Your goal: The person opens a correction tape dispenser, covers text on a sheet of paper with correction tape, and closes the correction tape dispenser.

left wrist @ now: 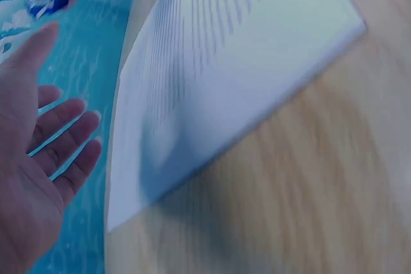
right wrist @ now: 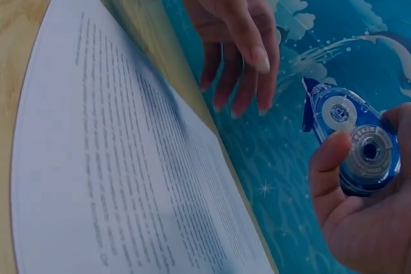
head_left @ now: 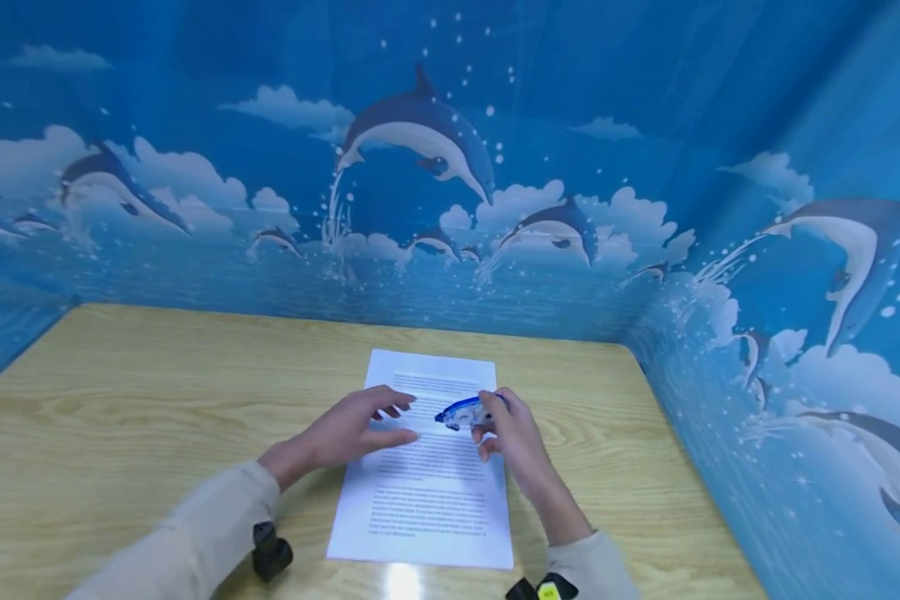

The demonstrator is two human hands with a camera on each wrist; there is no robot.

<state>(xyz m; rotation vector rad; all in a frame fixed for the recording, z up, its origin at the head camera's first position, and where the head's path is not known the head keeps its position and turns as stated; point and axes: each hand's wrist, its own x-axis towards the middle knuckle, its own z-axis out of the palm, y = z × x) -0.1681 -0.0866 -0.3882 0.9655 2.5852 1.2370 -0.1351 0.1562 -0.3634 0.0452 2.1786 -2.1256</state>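
A blue and clear correction tape dispenser (right wrist: 359, 139) is pinched between the thumb and fingers of my right hand (head_left: 516, 442), held above the printed sheets. In the head view the dispenser's dark tip points left, toward my other hand. My left hand (head_left: 352, 427) hovers over the left edge of the paper (head_left: 420, 533), its fingers loosely spread and holding nothing. The left wrist view shows that palm (left wrist: 29, 190) with fingers apart. Lines of print cover the page, and its edge looks thick, like a small stack.
The paper lies on a light wood-grain table (head_left: 157, 375). A blue curtain with dolphins (head_left: 420, 142) stands behind the table and along its right side. Dark wrist cameras (head_left: 270, 552) sit at both cuffs.
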